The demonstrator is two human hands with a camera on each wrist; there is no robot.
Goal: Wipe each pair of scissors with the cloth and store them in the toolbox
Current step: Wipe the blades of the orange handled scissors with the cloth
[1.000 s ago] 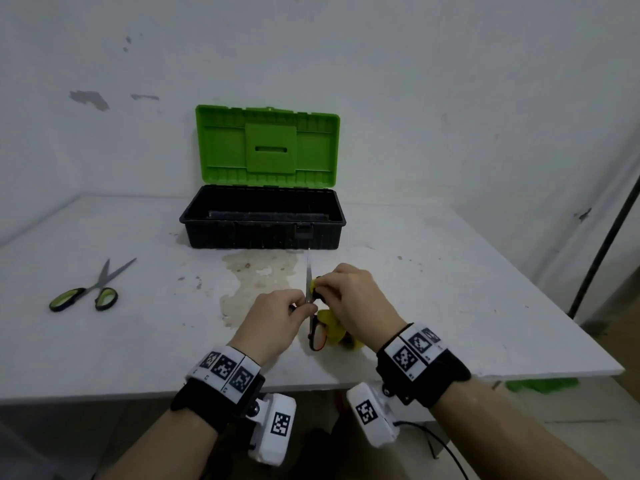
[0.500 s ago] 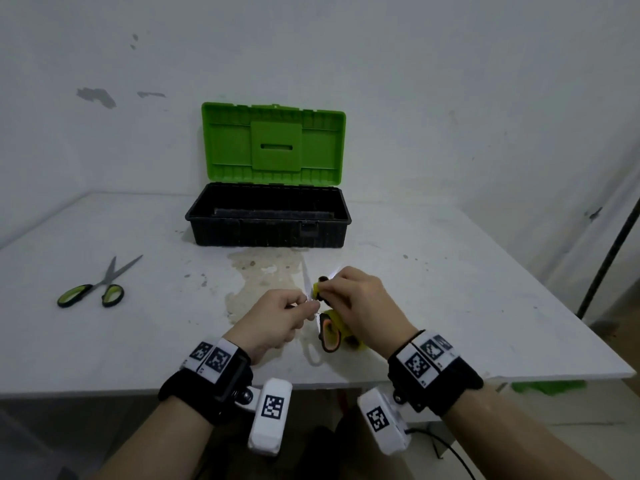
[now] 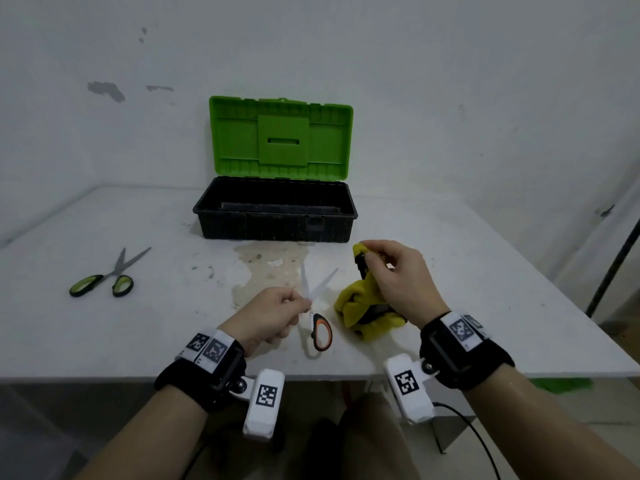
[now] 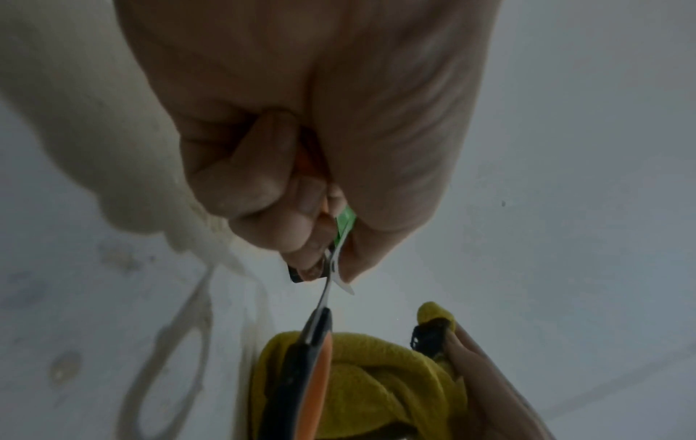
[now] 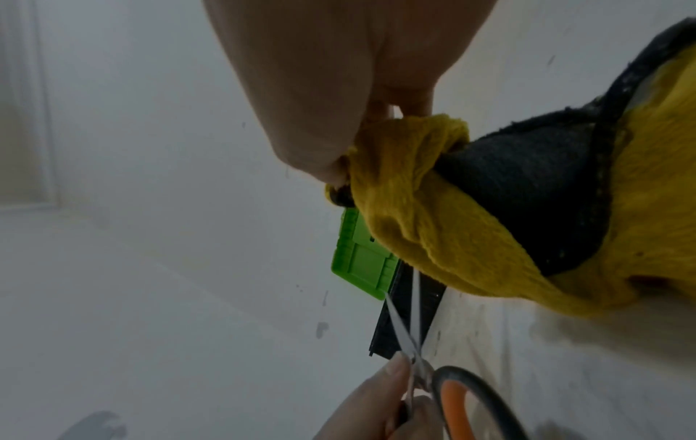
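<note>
My left hand (image 3: 277, 313) pinches the orange-handled scissors (image 3: 320, 329) near the pivot, blades spread and pointing away from me, the handle hanging toward the table edge. The same scissors (image 4: 312, 357) fill the left wrist view; in the right wrist view the scissors (image 5: 452, 393) sit low. My right hand (image 3: 394, 275) pinches the yellow cloth (image 3: 363, 306) by its top, lifted to the right of the blades and apart from them; the cloth (image 5: 433, 214) has a dark underside. A green-handled pair of scissors (image 3: 104, 280) lies at the left. The toolbox (image 3: 275, 209) stands open behind, its green lid (image 3: 280, 136) upright.
A brownish stain (image 3: 270, 268) marks the white table (image 3: 485, 289) in front of the toolbox. The table's front edge runs just below my wrists. A dark pole (image 3: 613, 265) leans at the far right, and a wall stands close behind the toolbox.
My right hand has pulled the cloth off the blades, up and to the right. The blades, earlier together, now stand spread. My left hand keeps its pinch near the pivot.
</note>
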